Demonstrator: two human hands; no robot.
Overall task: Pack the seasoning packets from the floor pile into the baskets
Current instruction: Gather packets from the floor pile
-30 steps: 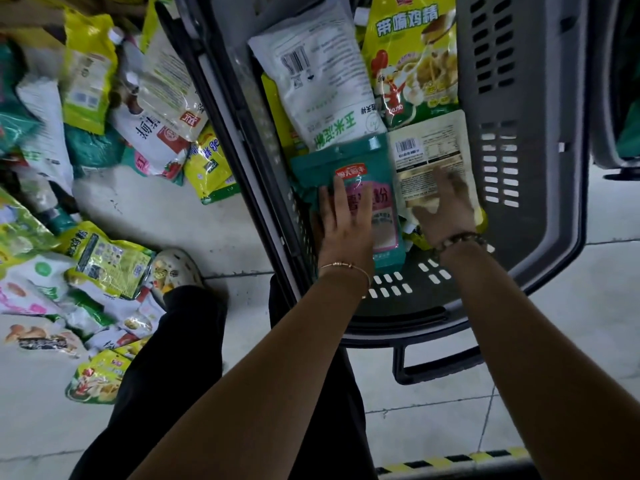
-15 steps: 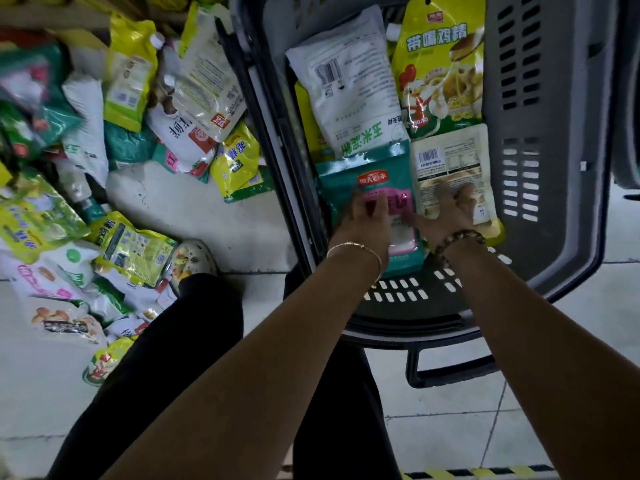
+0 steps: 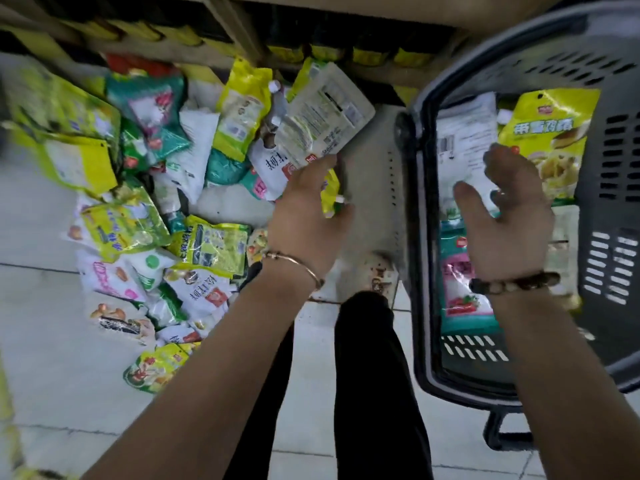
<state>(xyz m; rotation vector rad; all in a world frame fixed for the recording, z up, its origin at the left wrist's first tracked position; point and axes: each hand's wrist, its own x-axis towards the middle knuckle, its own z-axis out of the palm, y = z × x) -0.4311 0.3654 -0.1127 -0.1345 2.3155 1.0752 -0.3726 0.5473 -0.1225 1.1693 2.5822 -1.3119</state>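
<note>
The grey plastic basket [image 3: 412, 237] stands on the floor at the right. Inside it lie a white packet [image 3: 460, 143], a yellow packet [image 3: 554, 133] and a teal and pink packet [image 3: 457, 289]. My right hand [image 3: 505, 220] hovers above these with its fingers loosely spread and holds nothing. My left hand [image 3: 308, 209] is outside the basket, over the floor at the near edge of the packet pile [image 3: 156, 209]. Its fingers are relaxed and reach over a small yellow packet [image 3: 330, 192], just below a pale pouch [image 3: 322, 123]. The image is blurred by motion.
Several yellow, green and white seasoning packets spread across the tiled floor on the left. A low shelf [image 3: 311, 36] runs along the top behind them. My legs in black trousers [image 3: 374, 375] and a patterned shoe [image 3: 381, 275] sit between pile and basket.
Both hands have lifted off the packets in the basket. My left hand has swung left, out of the basket toward the floor pile. The view has turned left too.
</note>
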